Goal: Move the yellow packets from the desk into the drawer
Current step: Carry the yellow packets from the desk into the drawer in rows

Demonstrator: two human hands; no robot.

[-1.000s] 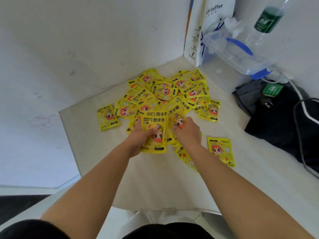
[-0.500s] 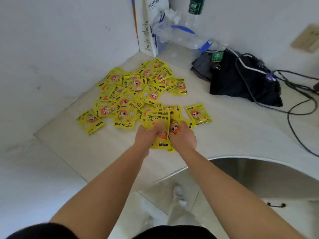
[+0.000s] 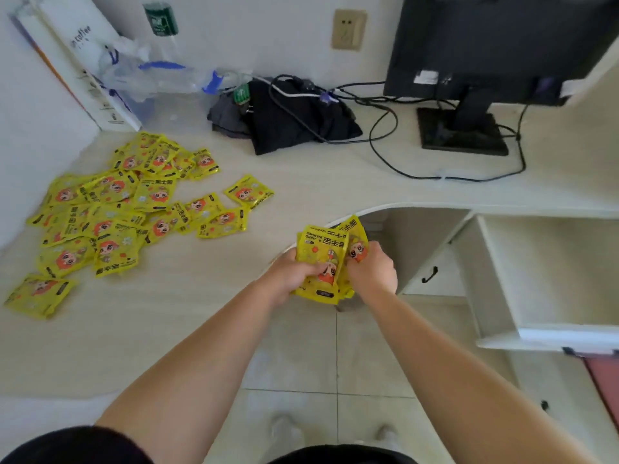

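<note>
Both hands grip one bunch of yellow packets (image 3: 323, 259) just past the desk (image 3: 207, 296) edge: left hand (image 3: 290, 275) and right hand (image 3: 372, 268) fingers clamped on it. The remaining pile (image 3: 117, 209) lies on the desk; the open drawer (image 3: 549, 279) sits off right.

Bright, even daylight; soft faint shadows; slight motion blur; strong wide-angle bending at edges; mild overexposure.

Yellow packets (image 3: 127, 209) with orange-haired cartoon faces, left of frame; pale cream desk (image 3: 301, 182); black monitor (image 3: 495, 45), upper right.
</note>
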